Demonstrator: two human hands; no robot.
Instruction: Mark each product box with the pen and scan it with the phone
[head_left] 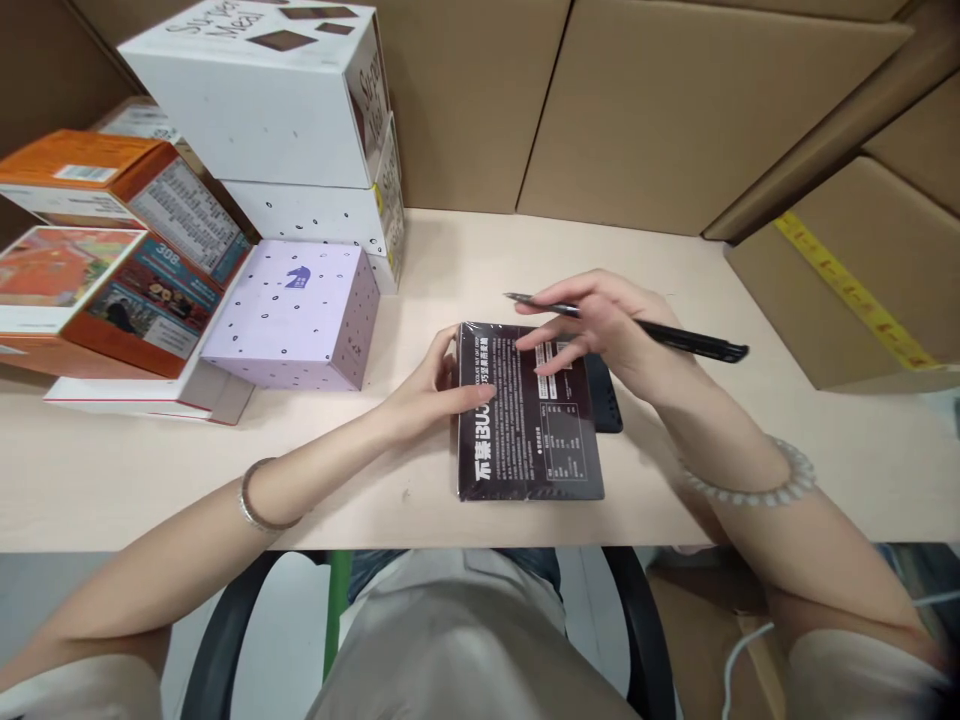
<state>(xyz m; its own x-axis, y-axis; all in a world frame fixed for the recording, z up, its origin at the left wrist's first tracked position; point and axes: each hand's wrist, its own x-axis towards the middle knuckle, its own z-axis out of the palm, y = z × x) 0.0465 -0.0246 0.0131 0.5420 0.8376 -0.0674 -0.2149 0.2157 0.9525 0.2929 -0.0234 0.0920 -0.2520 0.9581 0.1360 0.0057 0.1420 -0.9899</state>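
A dark brown box (525, 430) in shiny clear wrap lies on the table in front of me, its printed side with white text and a small chart facing up. My left hand (439, 390) grips its left edge, thumb on top and the fingers partly hidden at the side. Above the box's upper right, my right hand (600, 320) holds a black pen (675, 338) between thumb and fingers, its tip pointing left. The other right fingers reach down over the printed face; whether they touch it I cannot tell. A black flat object (606, 400) shows partly from behind the box's right side.
At the left stand a lilac dotted box (289, 300), orange printed boxes (150, 290) and stacked white boxes (255, 110). Large cardboard boxes (630, 110) line the back of the table (420, 250). Another carton with yellow tape (855, 290) stands at the right.
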